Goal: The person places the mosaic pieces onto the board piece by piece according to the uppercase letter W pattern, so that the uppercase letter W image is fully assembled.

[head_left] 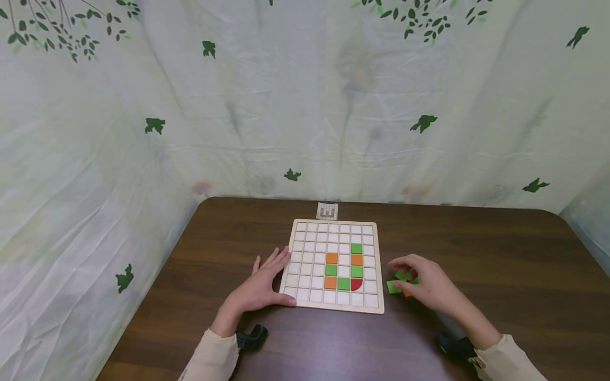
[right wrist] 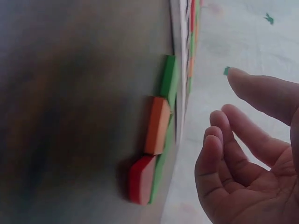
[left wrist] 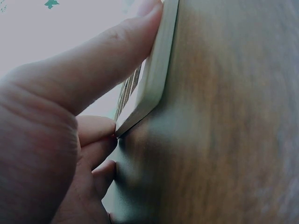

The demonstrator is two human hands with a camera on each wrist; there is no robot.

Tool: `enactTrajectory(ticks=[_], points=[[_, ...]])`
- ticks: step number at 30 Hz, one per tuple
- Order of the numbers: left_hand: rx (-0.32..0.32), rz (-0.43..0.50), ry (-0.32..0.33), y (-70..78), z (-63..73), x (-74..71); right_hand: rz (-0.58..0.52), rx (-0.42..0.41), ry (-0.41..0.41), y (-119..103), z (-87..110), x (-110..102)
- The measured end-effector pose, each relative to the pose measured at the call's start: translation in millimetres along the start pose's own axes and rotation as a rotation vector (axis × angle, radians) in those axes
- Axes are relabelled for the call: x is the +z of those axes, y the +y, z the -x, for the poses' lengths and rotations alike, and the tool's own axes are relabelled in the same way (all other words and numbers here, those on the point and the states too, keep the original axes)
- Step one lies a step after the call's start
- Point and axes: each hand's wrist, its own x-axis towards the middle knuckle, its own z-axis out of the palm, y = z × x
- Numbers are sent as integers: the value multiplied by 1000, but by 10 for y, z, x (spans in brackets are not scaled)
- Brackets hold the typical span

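Note:
A square wooden-framed board (head_left: 336, 298) with a white grid lies on the table. Several green and orange square tiles and a red quarter-round tile (head_left: 356, 284) sit in its cells. My left hand (head_left: 257, 286) rests at the board's near left corner, thumb on the front edge and fingers spread along the left side. To the right of the board, my right hand (head_left: 429, 280) hovers over a small group of loose tiles. Its thumb and fingers are apart with nothing between them. The right wrist view shows a green tile (right wrist: 168, 77), an orange tile (right wrist: 157, 125) and a red tile (right wrist: 142, 179) there.
A small patterned card (head_left: 327, 211) lies just behind the board. The brown wooden table (head_left: 500, 254) extends to both sides. Behind it hangs a pale curtain (head_left: 305, 106) with leaf prints. Dark wrist devices (head_left: 252, 337) sit by both sleeves.

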Motion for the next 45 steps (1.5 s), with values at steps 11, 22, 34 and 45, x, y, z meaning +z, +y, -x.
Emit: enactTrajectory(ticks=[11, 22, 34, 45], points=[[-17, -17, -5, 7, 4, 0, 68, -11, -48, 99, 39, 18], [-13, -14, -3, 0, 2, 2, 157, -61, -84, 109, 13, 36], [-11, -12, 1, -3, 0, 1, 214, -32, -108, 117, -1, 59], [-8, 0, 3, 5, 2, 3, 178, -37, -64, 20, 4, 39]])
